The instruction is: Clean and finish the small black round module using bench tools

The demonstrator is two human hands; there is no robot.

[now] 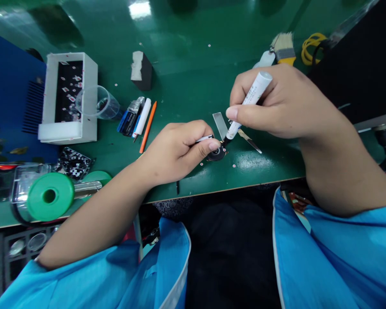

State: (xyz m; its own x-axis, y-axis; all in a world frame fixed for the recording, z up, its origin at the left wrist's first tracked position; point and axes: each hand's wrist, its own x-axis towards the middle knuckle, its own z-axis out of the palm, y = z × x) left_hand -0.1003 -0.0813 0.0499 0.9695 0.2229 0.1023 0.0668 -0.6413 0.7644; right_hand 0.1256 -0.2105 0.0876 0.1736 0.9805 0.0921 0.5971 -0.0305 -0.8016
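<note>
Between the fingers of my right hand [270, 101] is a white marker pen [253, 92], tilted with its dark tip downward. That tip meets the edge of a small round black part [217, 154], or is very close to it. My left hand [183, 148] pinches the black part between thumb and fingers, which cover some of it. A slim pale piece [204, 138] also shows at the left fingers; its kind is unclear. Just beyond lie a flat metal strip [220, 124] and a pointed blade-like tool [250, 140], partly hidden by the marker.
On the green table [180, 81] stand a dark block [143, 71], an orange stick [148, 127] and a white pen [143, 117]. Left are a clear cup [99, 103], a white box [90, 98] and a green spool [38, 197]. A brush [283, 47] lies at the back right.
</note>
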